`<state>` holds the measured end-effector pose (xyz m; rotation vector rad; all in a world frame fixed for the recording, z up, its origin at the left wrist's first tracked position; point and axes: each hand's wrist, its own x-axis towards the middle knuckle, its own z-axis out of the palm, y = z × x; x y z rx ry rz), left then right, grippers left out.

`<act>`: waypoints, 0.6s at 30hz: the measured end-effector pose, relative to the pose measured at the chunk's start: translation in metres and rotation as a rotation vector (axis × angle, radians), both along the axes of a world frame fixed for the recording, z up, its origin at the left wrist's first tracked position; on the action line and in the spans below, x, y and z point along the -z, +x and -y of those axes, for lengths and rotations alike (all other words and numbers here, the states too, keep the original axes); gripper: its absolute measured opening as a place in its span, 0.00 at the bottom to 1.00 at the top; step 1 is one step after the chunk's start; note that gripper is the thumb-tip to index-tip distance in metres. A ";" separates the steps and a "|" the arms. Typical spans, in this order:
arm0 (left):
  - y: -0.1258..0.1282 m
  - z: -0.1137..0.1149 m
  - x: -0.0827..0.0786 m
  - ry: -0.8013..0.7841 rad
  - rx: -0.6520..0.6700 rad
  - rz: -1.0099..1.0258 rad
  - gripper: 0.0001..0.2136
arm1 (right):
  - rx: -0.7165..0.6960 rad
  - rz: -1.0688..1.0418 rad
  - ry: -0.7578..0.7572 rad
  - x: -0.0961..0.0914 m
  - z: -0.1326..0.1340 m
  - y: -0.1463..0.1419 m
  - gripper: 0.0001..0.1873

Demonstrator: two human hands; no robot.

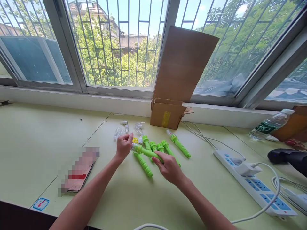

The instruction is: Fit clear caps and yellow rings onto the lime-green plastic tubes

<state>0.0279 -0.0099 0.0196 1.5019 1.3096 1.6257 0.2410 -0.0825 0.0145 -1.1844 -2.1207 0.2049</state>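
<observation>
Open table (203,166) separates green tubes (170,152) from power strip (254,182); cables (203,136) perhaps obstruct behind.

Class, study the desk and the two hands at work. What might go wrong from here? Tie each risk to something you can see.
1. The right hand grips a green tube above several loose green sticks; if it slips, it could knock them about.
2. Small clear pieces lie loose near the left hand; a sideways sweep might scatter them.
3. The phone lies beside the left forearm, which could nudge it.
</observation>
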 end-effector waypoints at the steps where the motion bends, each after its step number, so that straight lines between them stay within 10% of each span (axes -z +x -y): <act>1: -0.001 0.000 -0.001 0.013 -0.002 -0.010 0.24 | -0.012 -0.036 -0.062 -0.002 0.001 -0.001 0.16; 13: 0.000 0.024 -0.015 0.303 -0.083 -0.234 0.26 | -0.246 -0.580 -1.213 -0.014 -0.010 0.015 0.27; 15: 0.002 0.026 -0.013 0.325 -0.084 -0.261 0.26 | -0.229 -0.522 -1.171 -0.017 -0.010 0.018 0.26; 18: 0.001 0.019 -0.006 0.305 -0.077 -0.251 0.24 | -0.145 -0.336 -0.712 -0.015 -0.008 0.016 0.23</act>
